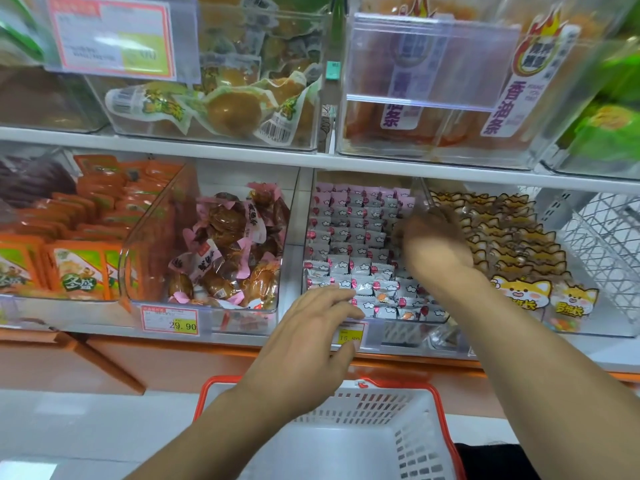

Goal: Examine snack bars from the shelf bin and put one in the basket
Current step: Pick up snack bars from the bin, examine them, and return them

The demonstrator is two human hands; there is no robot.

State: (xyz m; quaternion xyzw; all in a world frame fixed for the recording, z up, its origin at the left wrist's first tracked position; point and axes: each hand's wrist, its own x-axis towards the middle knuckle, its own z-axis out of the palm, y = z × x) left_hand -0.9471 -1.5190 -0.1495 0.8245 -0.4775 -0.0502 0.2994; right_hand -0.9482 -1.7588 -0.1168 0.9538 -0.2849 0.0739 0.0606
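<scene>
A clear shelf bin (375, 332) on the lower shelf holds several rows of small white-and-pink wrapped snack bars (349, 237). My right hand (429, 244) is inside the bin over its right side, blurred, fingers down among the bars; whether it grips one cannot be told. In front of the bin's lower left corner hovers my left hand (311, 334), fingers spread and relaxed, fingertips near the front bars. Below both arms sits a white basket with an orange rim (408, 407).
Left of the bin stands a bin of brown pink-wrapped snacks (225, 247), then orange packets (79, 268). Cat-printed packs (512, 244) fill the bin on the right. An upper shelf (242, 150) with more clear bins overhangs. Price tags (169, 320) line the shelf edge.
</scene>
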